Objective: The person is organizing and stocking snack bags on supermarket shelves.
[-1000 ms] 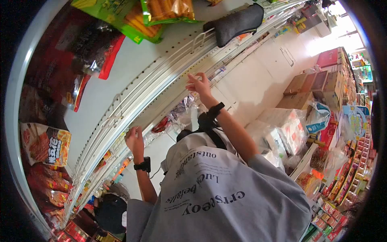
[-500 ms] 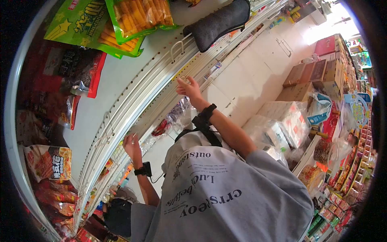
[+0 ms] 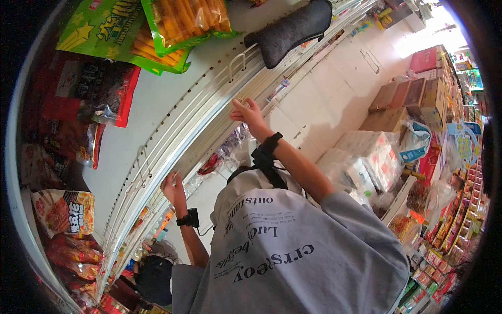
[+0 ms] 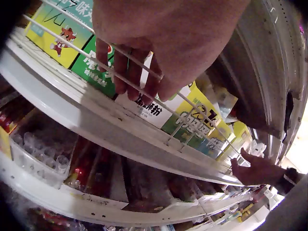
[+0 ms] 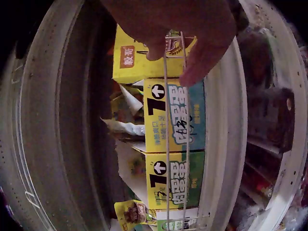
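My left hand (image 4: pixel 144 62) reaches over the white wire guard (image 4: pixel 185 137) along the shelf's front, fingers hanging down beside a white box (image 4: pixel 144 113) and a green box (image 4: pixel 94 67). In the head view the left hand (image 3: pixel 174 189) is by the shelf rail, fingers loosely bent. Farther along the same shelf, my right hand (image 5: pixel 178 36) is over the wire guard at a plain yellow box (image 5: pixel 130 57), thumb and fingers apart on either side of the wires. Yellow-and-blue snack boxes (image 5: pixel 159 115) stand in a row beside it.
Above this shelf, an upper one (image 3: pixel 130 125) holds green snack bags (image 3: pixel 112 31), red packets (image 3: pixel 117 94) and a black pouch (image 3: pixel 290 34) at its edge. Lower shelves hold a clear bin (image 4: pixel 41 161). Cardboard boxes (image 3: pixel 384 120) and wrapped packs (image 3: pixel 366 157) stand to the right.
The head view has shifted, bringing more of the green bags into sight. The right hand's fingers look more bent than a second ago. Both hands stay close to the shelf.
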Demonstrator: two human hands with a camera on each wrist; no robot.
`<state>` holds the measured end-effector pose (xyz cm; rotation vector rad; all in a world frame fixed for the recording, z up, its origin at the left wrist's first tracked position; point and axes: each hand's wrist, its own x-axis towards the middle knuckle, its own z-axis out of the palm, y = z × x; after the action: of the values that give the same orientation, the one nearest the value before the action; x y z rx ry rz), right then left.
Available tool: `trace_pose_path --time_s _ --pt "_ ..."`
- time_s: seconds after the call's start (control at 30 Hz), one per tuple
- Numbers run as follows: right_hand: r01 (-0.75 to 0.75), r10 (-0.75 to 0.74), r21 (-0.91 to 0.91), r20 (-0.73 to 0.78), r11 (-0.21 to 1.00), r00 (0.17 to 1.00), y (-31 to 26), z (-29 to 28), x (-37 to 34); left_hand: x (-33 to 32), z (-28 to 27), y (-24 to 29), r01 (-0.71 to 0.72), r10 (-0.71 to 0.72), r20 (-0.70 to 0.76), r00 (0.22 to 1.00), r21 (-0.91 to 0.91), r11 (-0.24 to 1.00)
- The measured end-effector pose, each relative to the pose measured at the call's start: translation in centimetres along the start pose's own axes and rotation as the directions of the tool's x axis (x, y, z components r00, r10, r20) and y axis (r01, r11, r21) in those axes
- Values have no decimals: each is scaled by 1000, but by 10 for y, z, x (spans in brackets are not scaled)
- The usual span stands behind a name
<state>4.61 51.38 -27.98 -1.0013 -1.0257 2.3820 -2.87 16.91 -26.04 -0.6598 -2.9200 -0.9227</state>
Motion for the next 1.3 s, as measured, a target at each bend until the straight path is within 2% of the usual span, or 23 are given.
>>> trace_pose_path --time_s 0.23,0.27,0.3,0.33,0.37,0.43,0.47,0.53,0.57,0.63,0.67,0.73,0.8,0.87,0.9,0.97,1.03,1.1,1.13,1.17,1.23,1.27,1.3 --pt "5 -6 -61 -19 998 1000 2 -10 -8 -5 7 -3 -36 43 84 996 -87 996" --pt "6 -7 -61 -20 998 1000 2 -9 -9 -8 7 5 -109 108 46 993 27 994" --pt "88 -99 -163 -60 983 993 2 -5 -9 -10 6 11 -175 174 15 985 143 974" --pt "164 -193 -265 -89 950 977 3 -4 -9 -11 7 6 -196 193 36 981 161 967" --pt "165 -194 -265 -87 950 977 2 -5 -10 -11 11 3 -195 192 34 981 162 967" --pt "143 -188 -444 -61 885 980 -3 -9 -12 -11 13 0 -177 181 5 983 238 955" --pt "139 -181 -442 -53 886 982 -3 -8 -14 -11 13 1 -169 173 2 985 246 955" --pt "146 -238 -669 -48 729 970 1 -8 -21 -15 20 7 -126 129 14 992 343 931" --pt "141 -223 -669 -38 729 974 1 -12 -16 -13 24 12 -111 114 12 993 353 929" --pt "190 -324 -882 45 431 945 -4 -21 -3 -9 28 18 -113 114 22 993 403 908" --pt "199 -310 -880 63 431 949 -1 -21 -4 -6 27 21 -93 97 12 995 414 905" --pt "191 -346 -818 -10 543 938 5 -19 -7 -6 20 22 -206 195 68 978 375 904" --pt "199 -356 -774 -36 601 934 10 -9 -4 -10 17 10 -192 175 81 981 363 912" --pt "136 -311 -679 -143 721 939 17 -3 -8 -10 14 11 -211 194 83 978 360 909" --pt "133 -305 -675 -142 725 942 17 -7 -6 -10 17 13 -209 191 86 978 367 906" --pt "207 -433 -871 -9 447 901 7 -16 1 -9 20 27 -199 216 -8 976 362 911" --pt "224 -440 -853 -8 472 898 10 -19 -11 -11 17 23 -209 222 0 975 345 915" --pt "133 -305 -803 -63 581 950 6 -20 -19 -14 9 21 -186 189 -89 978 41 982" --pt "183 -382 -873 -5 452 924 7 -22 -23 -15 0 28 -186 188 -131 973 33 982" --pt "184 -380 -871 -4 456 925 6 -18 -30 -13 -7 36 -185 189 -131 973 38 982" --pt "502 -501 -815 319 288 805 -4 -7 -42 -5 -15 53 -281 297 -177 938 109 953" --pt "525 -420 -812 396 255 817 -19 12 -57 3 -14 64 -271 278 -177 944 63 961" --pt "530 -418 -809 403 253 815 -22 22 -58 10 -12 77 -267 274 -182 944 65 962"
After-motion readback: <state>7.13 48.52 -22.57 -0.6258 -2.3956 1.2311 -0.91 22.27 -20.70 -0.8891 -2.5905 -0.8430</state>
